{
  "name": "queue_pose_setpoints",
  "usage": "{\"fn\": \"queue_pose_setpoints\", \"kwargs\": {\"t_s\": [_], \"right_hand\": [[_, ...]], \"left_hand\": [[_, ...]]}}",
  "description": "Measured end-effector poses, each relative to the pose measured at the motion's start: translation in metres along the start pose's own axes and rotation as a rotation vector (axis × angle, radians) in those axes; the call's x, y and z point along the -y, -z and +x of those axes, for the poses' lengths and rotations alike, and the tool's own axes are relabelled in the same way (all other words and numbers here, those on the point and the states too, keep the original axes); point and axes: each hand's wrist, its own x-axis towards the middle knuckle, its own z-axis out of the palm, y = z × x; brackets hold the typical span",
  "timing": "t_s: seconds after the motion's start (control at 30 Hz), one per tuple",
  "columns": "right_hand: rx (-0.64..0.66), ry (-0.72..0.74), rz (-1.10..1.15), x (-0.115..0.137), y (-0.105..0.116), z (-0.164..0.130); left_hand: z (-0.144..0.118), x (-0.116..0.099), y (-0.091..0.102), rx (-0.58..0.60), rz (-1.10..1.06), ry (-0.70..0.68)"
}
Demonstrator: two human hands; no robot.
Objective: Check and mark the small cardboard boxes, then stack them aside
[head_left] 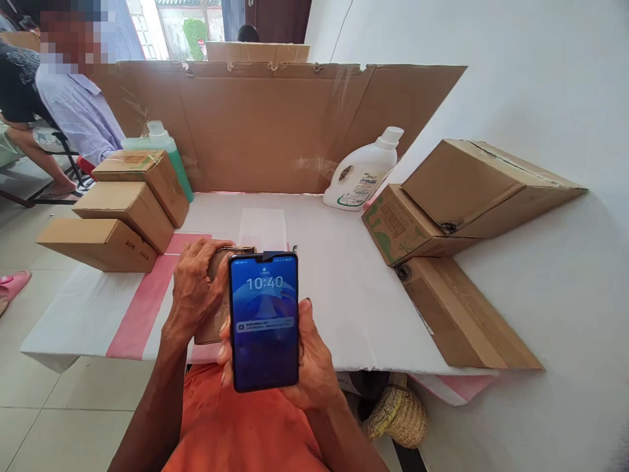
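Note:
My right hand (314, 360) holds a smartphone (264, 334) upright, its fingers wrapped round the back and the thumb along the right edge. The lit screen reads 10:40 over a blue background with one notification bar. My left hand (196, 282) is curled over a brown purse (209, 334) with a metal rim along its top, lying near the table's front edge. Much of the purse is hidden behind the phone and my left hand. A pale, flat rectangular piece (263, 226) lies on the cloth just beyond them.
Several cardboard boxes (105, 236) line the table's left side, with a green bottle (179, 167) behind. A white jug (363, 170) stands before the cardboard screen (255, 124). More boxes (442, 236) are stacked at right by the wall. A person (78, 111) sits beyond, left.

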Motion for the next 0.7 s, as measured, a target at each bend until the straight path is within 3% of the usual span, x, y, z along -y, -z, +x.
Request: {"fn": "queue_pose_setpoints", "kwargs": {"t_s": [0.13,0.27,0.47,0.57,0.7], "right_hand": [[-0.169,0.136,-0.089,0.019,0.018,-0.013],[-0.466,0.295,-0.256,0.04,0.061,-0.025],[-1.03,0.179,-0.694,0.062,0.155,-0.04],[-1.167,0.112,-0.896,0.066,0.187,-0.047],[-1.319,0.053,-1.122,0.069,0.205,-0.057]], "left_hand": [[0.002,0.005,0.0,-0.034,0.018,-0.022],[0.005,0.007,-0.002,-0.031,0.009,-0.026],[0.007,0.008,-0.004,-0.029,0.012,-0.026],[0.007,0.008,-0.005,-0.019,0.01,-0.007],[0.007,0.005,-0.005,-0.003,-0.018,0.021]]}}
